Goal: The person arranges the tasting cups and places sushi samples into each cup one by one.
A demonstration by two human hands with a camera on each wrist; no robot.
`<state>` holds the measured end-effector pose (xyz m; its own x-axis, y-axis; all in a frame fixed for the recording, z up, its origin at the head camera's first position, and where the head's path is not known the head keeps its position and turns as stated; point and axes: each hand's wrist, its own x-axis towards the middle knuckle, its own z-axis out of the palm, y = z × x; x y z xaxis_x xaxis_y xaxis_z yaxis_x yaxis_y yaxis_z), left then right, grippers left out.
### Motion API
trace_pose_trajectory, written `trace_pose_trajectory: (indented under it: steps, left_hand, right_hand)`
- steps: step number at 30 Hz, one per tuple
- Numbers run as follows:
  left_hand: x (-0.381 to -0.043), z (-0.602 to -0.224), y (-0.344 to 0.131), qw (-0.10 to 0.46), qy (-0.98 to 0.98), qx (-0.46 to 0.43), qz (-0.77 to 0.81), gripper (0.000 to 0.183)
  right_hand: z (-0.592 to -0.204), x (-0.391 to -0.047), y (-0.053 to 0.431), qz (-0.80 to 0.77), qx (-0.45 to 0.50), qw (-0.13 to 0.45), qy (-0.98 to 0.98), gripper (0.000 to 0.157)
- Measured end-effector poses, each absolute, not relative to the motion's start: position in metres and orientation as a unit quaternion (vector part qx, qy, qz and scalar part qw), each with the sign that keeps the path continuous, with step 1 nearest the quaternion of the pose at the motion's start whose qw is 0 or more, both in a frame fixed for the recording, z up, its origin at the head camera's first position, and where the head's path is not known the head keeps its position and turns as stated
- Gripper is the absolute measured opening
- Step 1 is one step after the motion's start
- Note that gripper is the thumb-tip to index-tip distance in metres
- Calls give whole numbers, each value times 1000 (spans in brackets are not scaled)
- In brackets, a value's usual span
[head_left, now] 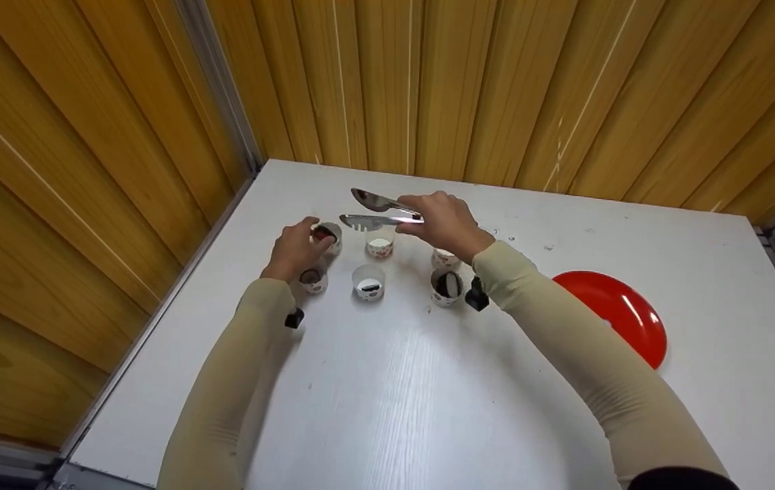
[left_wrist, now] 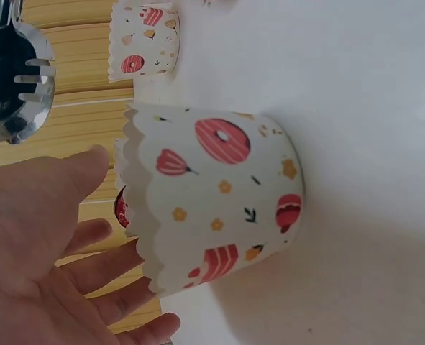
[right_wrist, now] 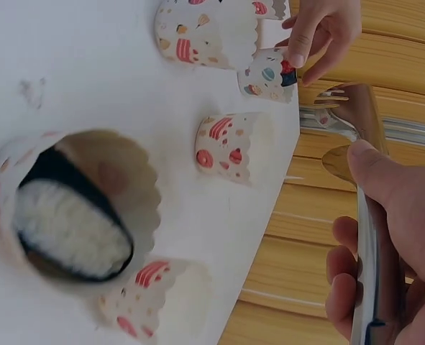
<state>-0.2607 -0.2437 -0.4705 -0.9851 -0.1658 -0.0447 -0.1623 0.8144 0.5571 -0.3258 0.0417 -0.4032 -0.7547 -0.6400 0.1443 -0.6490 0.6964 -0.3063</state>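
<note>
My left hand (head_left: 294, 250) is at the far-left paper baking cup (head_left: 333, 246), thumb and fingers round its rim. A dark-wrapped piece with a red top (right_wrist: 288, 72) sits inside. My right hand (head_left: 445, 221) grips metal serving tongs (head_left: 382, 220), one end a spoon, the other forked. The tongs' ends are apart, empty, and point left above the far-middle cup (head_left: 380, 246). Closest to my left wrist stands another patterned cup (left_wrist: 212, 201). Near my right forearm, a cup (head_left: 446, 297) holds a seaweed-wrapped rice piece (right_wrist: 75, 226).
The near-middle cup (head_left: 368, 291) contains a small black-and-white piece. Another cup (head_left: 446, 258) is partly behind my right wrist. A red plate (head_left: 632, 313) lies right of it, partly covered by my sleeve. Wood-look panels (head_left: 469, 88) border the white table (head_left: 373, 408).
</note>
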Motion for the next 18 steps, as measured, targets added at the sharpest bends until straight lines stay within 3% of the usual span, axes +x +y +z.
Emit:
trace_pose_trajectory:
  steps: [9, 18]
  left_hand:
    - [-258, -463, -233, 86, -963, 28, -253, 54]
    - [-260, -457, -203, 61, -966, 9, -252, 61]
  right_hand:
    - [-399, -318, 86, 175, 327, 27, -928, 48]
    - [-405, -309, 130, 167, 300, 13, -939, 50]
